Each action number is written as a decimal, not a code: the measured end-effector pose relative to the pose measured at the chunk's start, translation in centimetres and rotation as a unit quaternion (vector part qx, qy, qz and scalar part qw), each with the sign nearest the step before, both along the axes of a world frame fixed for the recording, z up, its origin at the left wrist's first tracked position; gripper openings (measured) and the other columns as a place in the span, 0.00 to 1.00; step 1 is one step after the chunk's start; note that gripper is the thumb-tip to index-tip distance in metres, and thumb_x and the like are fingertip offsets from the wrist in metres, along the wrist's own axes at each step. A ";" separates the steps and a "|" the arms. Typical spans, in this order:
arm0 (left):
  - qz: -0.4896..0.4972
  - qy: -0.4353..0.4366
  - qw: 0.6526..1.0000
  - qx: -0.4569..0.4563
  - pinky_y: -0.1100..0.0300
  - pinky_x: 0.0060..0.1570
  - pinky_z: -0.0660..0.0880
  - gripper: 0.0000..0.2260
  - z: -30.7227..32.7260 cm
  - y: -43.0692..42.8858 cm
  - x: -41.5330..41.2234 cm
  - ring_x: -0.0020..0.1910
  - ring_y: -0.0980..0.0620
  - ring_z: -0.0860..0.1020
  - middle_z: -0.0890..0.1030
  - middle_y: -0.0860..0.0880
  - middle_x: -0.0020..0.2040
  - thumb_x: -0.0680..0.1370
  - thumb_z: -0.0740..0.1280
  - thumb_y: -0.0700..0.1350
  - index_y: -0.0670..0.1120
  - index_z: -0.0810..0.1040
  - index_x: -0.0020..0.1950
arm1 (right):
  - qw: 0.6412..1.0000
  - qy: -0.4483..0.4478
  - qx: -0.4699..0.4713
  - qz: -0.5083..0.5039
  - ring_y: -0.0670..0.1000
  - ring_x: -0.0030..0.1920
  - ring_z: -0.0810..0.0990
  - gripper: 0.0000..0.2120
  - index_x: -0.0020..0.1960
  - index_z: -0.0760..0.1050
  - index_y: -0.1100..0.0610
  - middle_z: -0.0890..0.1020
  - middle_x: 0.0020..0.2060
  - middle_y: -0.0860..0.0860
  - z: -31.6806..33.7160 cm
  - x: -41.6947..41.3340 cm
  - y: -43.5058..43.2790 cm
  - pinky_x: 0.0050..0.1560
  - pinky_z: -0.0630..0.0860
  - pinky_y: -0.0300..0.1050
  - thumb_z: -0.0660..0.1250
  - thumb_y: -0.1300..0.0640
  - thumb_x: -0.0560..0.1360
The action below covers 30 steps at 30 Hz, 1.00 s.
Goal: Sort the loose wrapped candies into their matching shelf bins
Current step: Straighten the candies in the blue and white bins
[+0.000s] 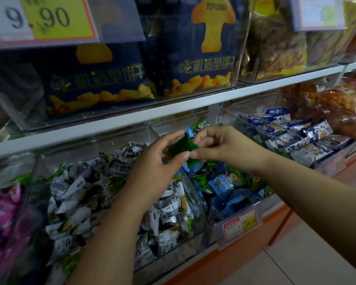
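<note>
At centre frame, your left hand (152, 161) and right hand (219, 147) together pinch a dark green wrapped candy (181, 145) over clear plastic shelf bins (194, 199) of wrapped sweets.

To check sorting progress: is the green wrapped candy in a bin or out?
Out: the left hand and the right hand pinch the green candy in the air, in front of the bins.

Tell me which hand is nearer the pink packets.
Left. The left hand is right of the pink packets, over the grey candies; the right hand is farther right. Both pinch the green candy.
</note>
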<state>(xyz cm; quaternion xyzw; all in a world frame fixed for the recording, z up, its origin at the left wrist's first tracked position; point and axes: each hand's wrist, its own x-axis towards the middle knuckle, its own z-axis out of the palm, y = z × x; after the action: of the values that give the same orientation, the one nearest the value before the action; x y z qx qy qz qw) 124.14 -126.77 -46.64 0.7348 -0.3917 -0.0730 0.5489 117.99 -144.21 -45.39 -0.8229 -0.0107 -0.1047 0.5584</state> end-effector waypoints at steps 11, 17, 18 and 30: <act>0.095 -0.004 0.995 -0.031 0.79 0.40 0.70 0.11 -0.3 0.9 0.4 0.44 0.72 0.76 0.78 0.64 0.48 0.75 0.69 0.47 0.61 0.74 0.52 | 0.925 0.163 -0.341 -0.037 0.50 0.58 0.78 0.18 0.63 0.75 0.58 0.80 0.58 0.53 -3.5 1.4 -2.8 0.60 0.72 0.41 0.70 0.57 0.74; 0.096 -0.025 0.995 -0.005 0.71 0.45 0.73 0.11 -0.7 1.4 0.7 0.47 0.64 0.79 0.79 0.63 0.49 0.75 0.69 0.47 0.60 0.74 0.54 | 0.899 0.230 -0.372 -0.010 0.52 0.55 0.79 0.17 0.60 0.76 0.58 0.81 0.54 0.53 -4.0 2.8 -2.4 0.54 0.72 0.41 0.73 0.57 0.72; 0.094 -0.026 0.995 -0.007 0.69 0.47 0.74 0.11 -0.7 1.4 0.7 0.48 0.63 0.79 0.79 0.62 0.50 0.76 0.69 0.47 0.61 0.73 0.54 | 0.898 0.228 -0.376 -0.008 0.52 0.53 0.80 0.16 0.58 0.77 0.58 0.82 0.53 0.53 -4.1 2.8 -2.3 0.51 0.72 0.40 0.73 0.57 0.72; 0.099 -0.046 0.994 -0.001 0.65 0.47 0.74 0.11 0.4 1.8 -1.2 0.48 0.59 0.79 0.78 0.62 0.50 0.76 0.68 0.47 0.60 0.72 0.55 | 0.961 -0.015 -0.199 -0.191 0.48 0.41 0.78 0.12 0.37 0.69 0.48 0.78 0.39 0.49 -1.4 -1.9 -1.4 0.43 0.73 0.36 0.71 0.56 0.74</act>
<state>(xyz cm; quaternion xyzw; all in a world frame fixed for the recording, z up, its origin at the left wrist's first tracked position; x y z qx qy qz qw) 122.96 -124.93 -46.21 0.7721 -0.3417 0.0158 0.5356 116.12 -145.60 -46.81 -0.9023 0.1176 -0.2180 0.3529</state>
